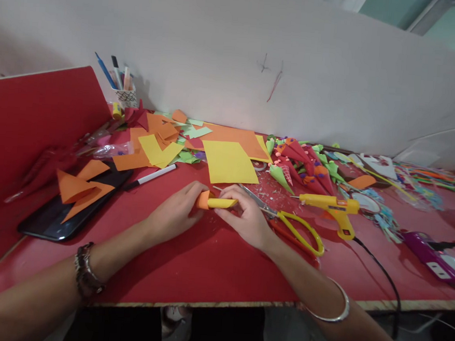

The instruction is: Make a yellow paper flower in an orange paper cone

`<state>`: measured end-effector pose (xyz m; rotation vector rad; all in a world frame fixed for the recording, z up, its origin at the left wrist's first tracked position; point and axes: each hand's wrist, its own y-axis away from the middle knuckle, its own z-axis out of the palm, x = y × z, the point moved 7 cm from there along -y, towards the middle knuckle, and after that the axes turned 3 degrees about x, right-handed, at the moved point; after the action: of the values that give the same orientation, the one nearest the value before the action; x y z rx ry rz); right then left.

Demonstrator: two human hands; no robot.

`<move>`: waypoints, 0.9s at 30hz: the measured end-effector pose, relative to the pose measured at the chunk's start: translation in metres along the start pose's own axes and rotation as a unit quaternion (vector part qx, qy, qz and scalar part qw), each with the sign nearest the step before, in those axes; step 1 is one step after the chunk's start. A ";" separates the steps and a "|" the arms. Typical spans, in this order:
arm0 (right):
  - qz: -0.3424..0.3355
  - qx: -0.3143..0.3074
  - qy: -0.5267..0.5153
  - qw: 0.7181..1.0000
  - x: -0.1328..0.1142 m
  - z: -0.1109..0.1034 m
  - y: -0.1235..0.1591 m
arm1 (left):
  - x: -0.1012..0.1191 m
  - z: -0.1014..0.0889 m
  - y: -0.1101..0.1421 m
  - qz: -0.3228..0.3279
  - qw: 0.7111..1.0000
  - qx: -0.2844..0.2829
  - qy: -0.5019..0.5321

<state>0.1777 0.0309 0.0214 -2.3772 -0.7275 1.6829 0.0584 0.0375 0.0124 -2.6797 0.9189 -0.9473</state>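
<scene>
Over the red tabletop (221, 263), both hands meet on a small rolled piece of coloured paper. My left hand (176, 208) is closed around its orange part (203, 200). The fingers of my right hand (246, 213) close on the yellow curled part (221, 203), whose open end points right. I cannot tell whether the two colours are joined. A flat yellow paper sheet (231, 163) lies just beyond the hands. Scissors with yellow handles (303, 229) rest beside my right hand, their blades partly hidden behind it.
On the right lie a yellow glue gun (332, 205) with a black cord, decorated red and green paper cones (300, 162) and a purple power strip (434, 257). Leftward are a marker (155, 176), a black phone (72, 209) under orange scraps and a pen cup (125, 97). A white wall stands behind.
</scene>
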 end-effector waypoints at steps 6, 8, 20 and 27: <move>-0.005 0.005 0.000 1.000 0.001 -0.001 0.000 | 0.000 -0.002 0.001 0.005 1.000 0.002 -0.015; -0.018 0.009 0.012 1.000 -0.002 -0.003 0.000 | 0.001 -0.002 0.001 0.010 1.000 0.006 -0.014; -0.079 -0.004 0.089 0.993 -0.028 -0.004 0.005 | 0.011 0.001 0.003 0.065 0.998 -0.013 0.007; -0.089 0.040 0.106 0.989 -0.029 -0.010 0.005 | 0.010 0.004 0.003 0.076 0.996 -0.032 0.016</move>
<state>0.1808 0.0146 0.0477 -2.3126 -0.7925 1.3386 0.0650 0.0287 0.0135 -2.6084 1.1596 -0.9463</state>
